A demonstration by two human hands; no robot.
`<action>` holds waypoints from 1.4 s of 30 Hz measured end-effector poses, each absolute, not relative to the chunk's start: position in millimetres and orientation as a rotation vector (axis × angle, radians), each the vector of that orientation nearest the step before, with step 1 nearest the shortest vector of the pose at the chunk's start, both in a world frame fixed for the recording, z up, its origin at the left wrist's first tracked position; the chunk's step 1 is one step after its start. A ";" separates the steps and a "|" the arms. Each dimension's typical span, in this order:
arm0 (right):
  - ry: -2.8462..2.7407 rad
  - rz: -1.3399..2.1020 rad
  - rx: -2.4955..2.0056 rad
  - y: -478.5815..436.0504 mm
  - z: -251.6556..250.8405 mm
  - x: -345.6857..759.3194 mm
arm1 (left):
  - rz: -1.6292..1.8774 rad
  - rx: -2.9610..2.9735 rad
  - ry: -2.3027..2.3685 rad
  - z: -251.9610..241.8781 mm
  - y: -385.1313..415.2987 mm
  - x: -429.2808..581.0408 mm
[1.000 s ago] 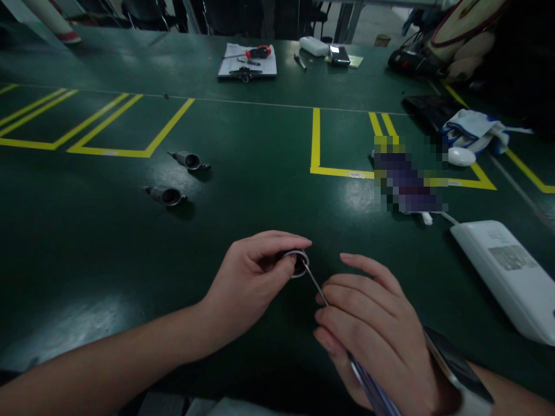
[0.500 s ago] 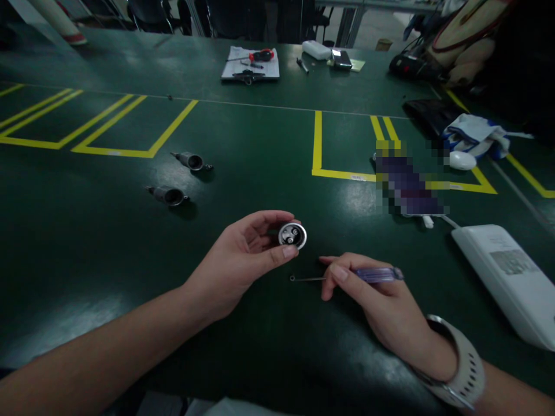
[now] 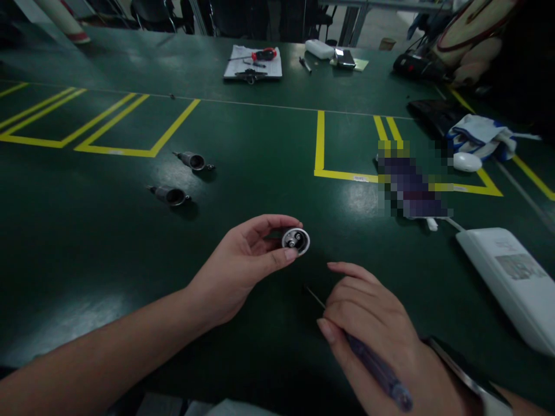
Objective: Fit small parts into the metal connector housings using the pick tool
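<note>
My left hand [image 3: 243, 260] is closed around a small round metal housing [image 3: 296, 241], thumb below its rim and fingers above. The open end faces up and toward me, showing two round posts inside a pale rim. To the right and lower, apart from the housing, my right hand [image 3: 368, 323] grips a screwdriver [image 3: 377, 370] with a translucent purple handle. Its thin shaft points up and left, and the tip is too dark to make out. Two dark metal cone-shaped parts [image 3: 193, 162] [image 3: 171, 196] lie on their sides at the left of the green table [image 3: 243, 133].
A phone-like device [image 3: 411, 185], partly pixelated, and a white power bank [image 3: 507, 277] joined by a cable lie on the right. Gloves [image 3: 481, 136] sit behind them. Farther back are a clipboard [image 3: 271, 72] with a red-black screwdriver [image 3: 265, 54] and yellow tape markings [image 3: 320, 141].
My right hand has rolled over and moved slightly lower, swinging the screwdriver from nearly level to slanted, handle toward me. My left hand and the housing have shifted slightly right and down.
</note>
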State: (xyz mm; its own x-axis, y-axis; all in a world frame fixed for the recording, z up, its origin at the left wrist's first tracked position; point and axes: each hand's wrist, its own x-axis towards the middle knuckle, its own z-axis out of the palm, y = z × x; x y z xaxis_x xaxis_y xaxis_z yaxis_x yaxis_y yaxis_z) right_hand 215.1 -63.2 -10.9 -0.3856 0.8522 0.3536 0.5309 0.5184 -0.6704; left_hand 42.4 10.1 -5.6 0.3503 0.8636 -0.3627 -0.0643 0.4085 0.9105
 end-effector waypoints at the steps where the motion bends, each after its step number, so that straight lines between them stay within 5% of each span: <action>1: -2.106 0.546 -1.096 -62.4 -13.2 214.5 | 0.742 0.964 1.038 -6.2 9.9 42.1; 42: -2.002 0.246 -1.030 -67.0 -12.0 208.3 | 0.865 1.663 1.132 -13.2 -5.5 53.1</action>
